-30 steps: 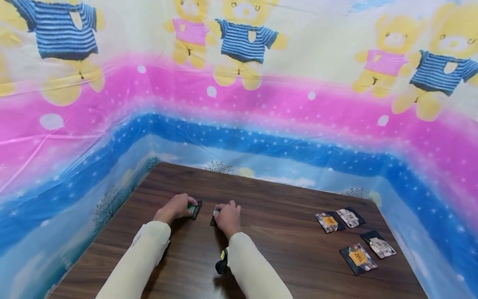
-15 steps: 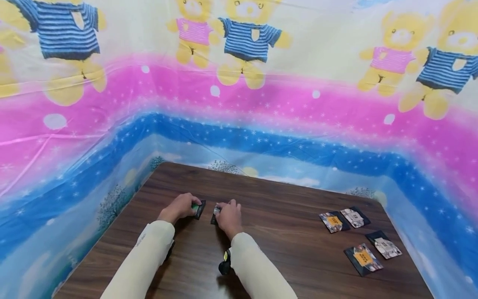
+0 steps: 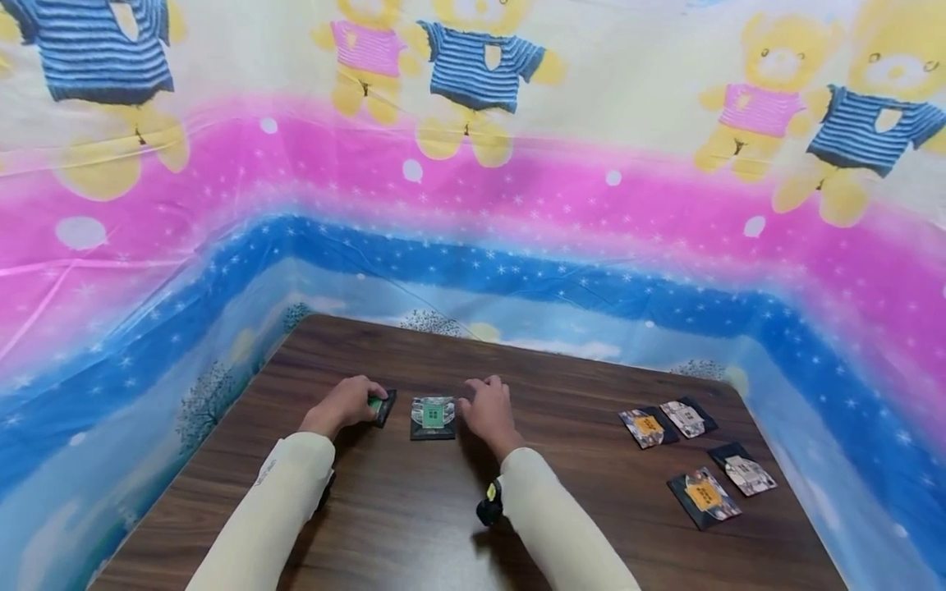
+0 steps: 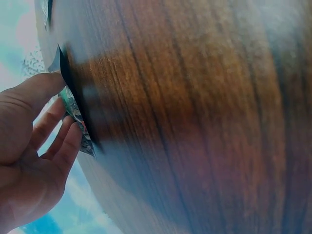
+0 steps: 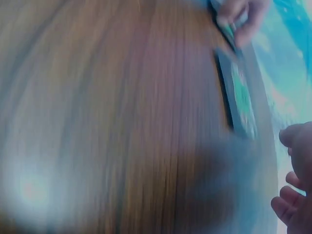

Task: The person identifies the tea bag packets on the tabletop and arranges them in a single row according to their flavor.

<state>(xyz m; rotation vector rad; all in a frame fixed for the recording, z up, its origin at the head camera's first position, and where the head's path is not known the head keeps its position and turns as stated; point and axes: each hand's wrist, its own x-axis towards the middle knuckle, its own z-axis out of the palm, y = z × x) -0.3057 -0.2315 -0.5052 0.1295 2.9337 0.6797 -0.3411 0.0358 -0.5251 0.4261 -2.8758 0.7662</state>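
Toward the left of the table, my left hand [image 3: 346, 405] holds a flat black packet with a green label [image 3: 380, 407] by its edges. In the left wrist view the thumb lies at one end of that packet [image 4: 77, 112] and the fingertips touch its side; part of its face is hidden. A second green-labelled packet [image 3: 433, 418] lies flat between the hands. Just right of it, apart from it, my right hand [image 3: 491, 410] hovers with loosely bent fingers and nothing in them. The right wrist view is blurred, with the hand [image 5: 297, 175] at its edge.
On the right of the brown wooden table [image 3: 562, 476] lie two orange-labelled packets, one farther back [image 3: 648, 428] and one nearer [image 3: 704, 497]. Beside them are two white-labelled packets [image 3: 688, 417]. A printed bear curtain [image 3: 473, 213] hangs around the table's back and sides.
My right hand has let go of the middle packet and moved right, so its green label now shows. The left hand stays on its packet. The head view shifts slightly.
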